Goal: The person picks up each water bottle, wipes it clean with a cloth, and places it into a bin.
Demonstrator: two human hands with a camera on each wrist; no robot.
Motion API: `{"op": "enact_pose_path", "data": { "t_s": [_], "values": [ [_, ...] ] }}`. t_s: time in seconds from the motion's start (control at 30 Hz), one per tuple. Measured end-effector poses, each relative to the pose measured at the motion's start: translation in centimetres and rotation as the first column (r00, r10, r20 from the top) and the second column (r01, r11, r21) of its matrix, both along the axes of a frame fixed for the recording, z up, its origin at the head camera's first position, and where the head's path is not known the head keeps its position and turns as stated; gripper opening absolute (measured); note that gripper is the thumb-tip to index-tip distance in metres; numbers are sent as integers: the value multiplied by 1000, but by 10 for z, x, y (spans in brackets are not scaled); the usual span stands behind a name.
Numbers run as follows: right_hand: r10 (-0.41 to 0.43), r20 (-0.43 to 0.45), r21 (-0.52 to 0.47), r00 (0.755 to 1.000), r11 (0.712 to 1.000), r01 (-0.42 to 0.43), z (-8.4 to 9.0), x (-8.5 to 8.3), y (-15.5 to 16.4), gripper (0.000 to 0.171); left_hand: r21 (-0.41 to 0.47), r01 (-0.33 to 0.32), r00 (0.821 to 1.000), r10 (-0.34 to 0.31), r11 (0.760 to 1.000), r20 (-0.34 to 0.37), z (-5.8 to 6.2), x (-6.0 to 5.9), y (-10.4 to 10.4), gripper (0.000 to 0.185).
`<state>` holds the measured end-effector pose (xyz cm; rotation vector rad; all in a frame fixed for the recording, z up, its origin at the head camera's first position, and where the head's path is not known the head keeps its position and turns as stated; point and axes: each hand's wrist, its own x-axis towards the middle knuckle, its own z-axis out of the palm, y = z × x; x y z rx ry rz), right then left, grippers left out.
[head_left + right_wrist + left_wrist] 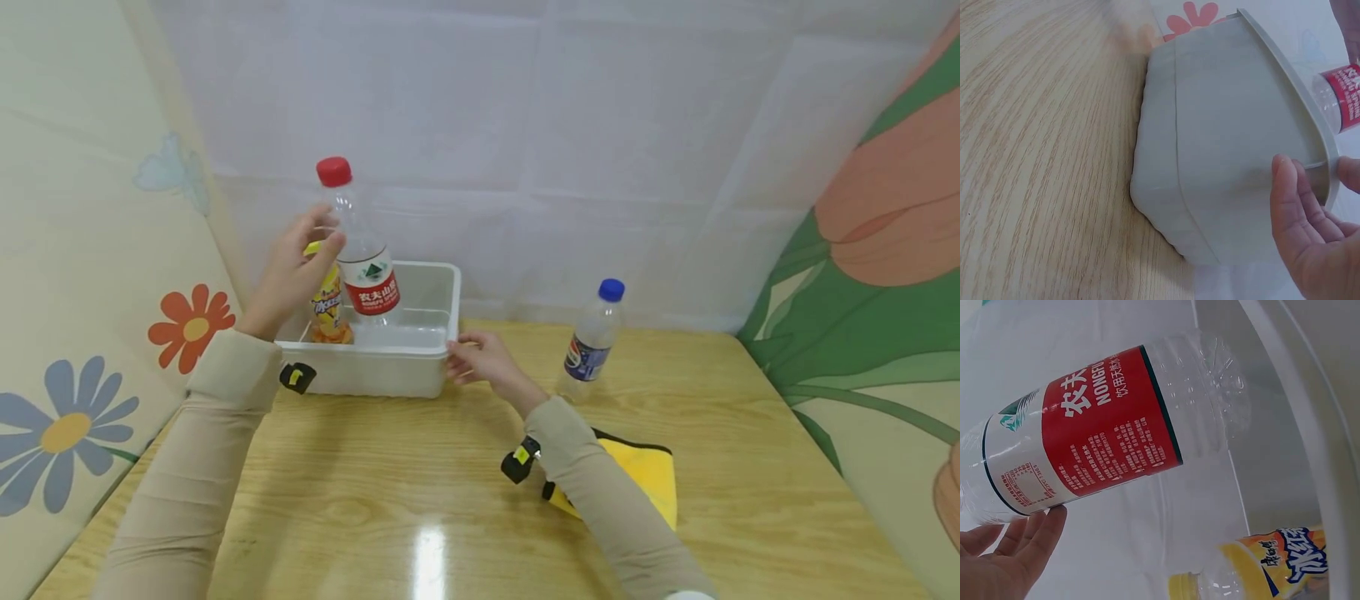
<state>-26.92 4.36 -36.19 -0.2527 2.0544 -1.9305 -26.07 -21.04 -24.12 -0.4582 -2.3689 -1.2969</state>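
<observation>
My left hand (300,258) holds a large clear water bottle (369,279) with a red cap and a red-and-white label. The bottle leans, its lower end inside the white plastic bin (375,367). In the left wrist view my fingers (1041,544) lie along its side near the label's edge. An iced tea bottle (327,312) with a yellow cap and label stands inside the bin, left of the water bottle, partly behind my left hand. My right hand (483,360) pinches the bin's right front corner, thumb over the rim (1330,150) and fingers against the outer wall.
A small clear bottle (588,346) with a blue cap and blue label stands on the wooden table (360,492) right of the bin. Under my right forearm lies a folded yellow cloth (648,475) with black edging. A white sheet (525,150) hangs behind.
</observation>
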Motion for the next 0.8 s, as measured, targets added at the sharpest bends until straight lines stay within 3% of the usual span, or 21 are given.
{"op": "enact_pose_path", "data": {
  "t_s": [0.2,0.4,0.53,0.8],
  "values": [
    [3,-4,0,1000,1000,-3,0,1,0,23,-38,-37,995,41,999,87,-1,-16,-4,57],
    [2,-4,-5,1000,1000,-2,0,1,1,22,-82,-30,988,41,996,146,2,-32,-6,65],
    [5,-2,-6,1000,1000,-5,0,1,1,23,-132,-19,978,46,991,205,4,-40,-7,73],
    [4,-3,-4,1000,1000,-4,0,2,2,25,-205,-30,954,90,978,286,2,-56,-6,71]
  ]
}}
